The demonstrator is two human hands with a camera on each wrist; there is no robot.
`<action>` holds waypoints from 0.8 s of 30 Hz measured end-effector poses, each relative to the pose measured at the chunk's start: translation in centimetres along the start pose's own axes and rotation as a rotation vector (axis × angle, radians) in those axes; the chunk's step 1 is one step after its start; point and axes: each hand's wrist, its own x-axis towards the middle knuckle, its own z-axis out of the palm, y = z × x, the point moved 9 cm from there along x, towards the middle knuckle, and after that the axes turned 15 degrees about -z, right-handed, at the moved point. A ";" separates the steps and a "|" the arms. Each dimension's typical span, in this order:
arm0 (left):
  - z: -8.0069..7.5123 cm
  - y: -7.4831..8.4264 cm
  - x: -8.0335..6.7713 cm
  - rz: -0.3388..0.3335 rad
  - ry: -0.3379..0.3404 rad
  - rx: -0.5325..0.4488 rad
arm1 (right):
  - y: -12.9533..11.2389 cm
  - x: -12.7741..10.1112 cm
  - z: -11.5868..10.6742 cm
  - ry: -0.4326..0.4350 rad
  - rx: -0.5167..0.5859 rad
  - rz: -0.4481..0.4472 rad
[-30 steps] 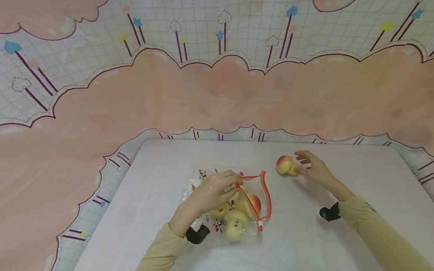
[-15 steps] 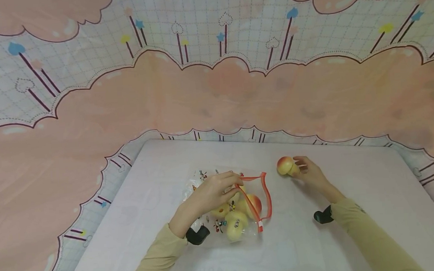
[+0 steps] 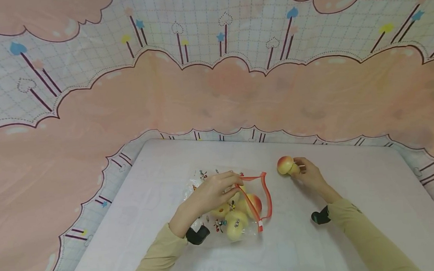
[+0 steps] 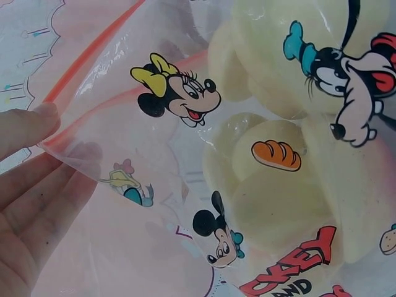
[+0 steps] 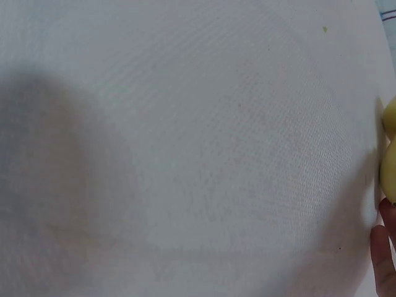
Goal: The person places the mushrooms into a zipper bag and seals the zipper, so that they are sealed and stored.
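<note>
While the left hand (image 3: 213,192) rests on a clear plastic bag (image 3: 221,202) in the middle of the counter (image 3: 159,173), its fingers (image 4: 28,179) pinch the thin film just at the red zip strip (image 3: 261,201), so this grip is closed on the bag's mouth edge and holds it up a little. The bag has cartoon mouse prints and it lies flat on the white counter; inside it several pale yellow fruits (image 3: 235,226) press together, and one of them with a red blush (image 3: 255,203) sits close to the open mouth. In the left wrist view the fruits (image 4: 278,198) fill the right part behind the printed film, and the red strip (image 4: 93,52) runs upward from the thumb. The right hand (image 3: 308,175) is well apart from the bag, to the right and a bit farther back on the counter. Its fingers curl around one more fruit (image 3: 286,165), yellow with a red top, which touches the counter or is just over it; from the head view this cannot be decided. The right wrist view shows mostly bare counter (image 5: 185,142), with only a yellow edge of that fruit (image 5: 390,154) and what seems to be a fingertip (image 5: 385,260) at the right border. Both sleeves are beige, and a dark strap sits at each wrist. Behind the counter hangs a pink and white cloth (image 3: 212,68) with cloud shapes.
</note>
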 end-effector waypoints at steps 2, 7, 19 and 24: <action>0.0 0.0 0.0 -0.003 -0.004 -0.003 | 0.0 0.0 0.0 0.006 -0.004 -0.002; 0.1 0.0 0.1 0.000 -0.006 0.001 | -0.1 -0.1 -0.1 0.008 -0.019 0.006; 0.2 0.0 0.1 0.002 -0.009 0.008 | -0.7 -0.7 -0.7 0.064 -0.036 -0.005; 0.2 -0.1 0.1 -0.004 -0.009 0.013 | -1.0 -1.0 -1.1 0.090 -0.023 0.007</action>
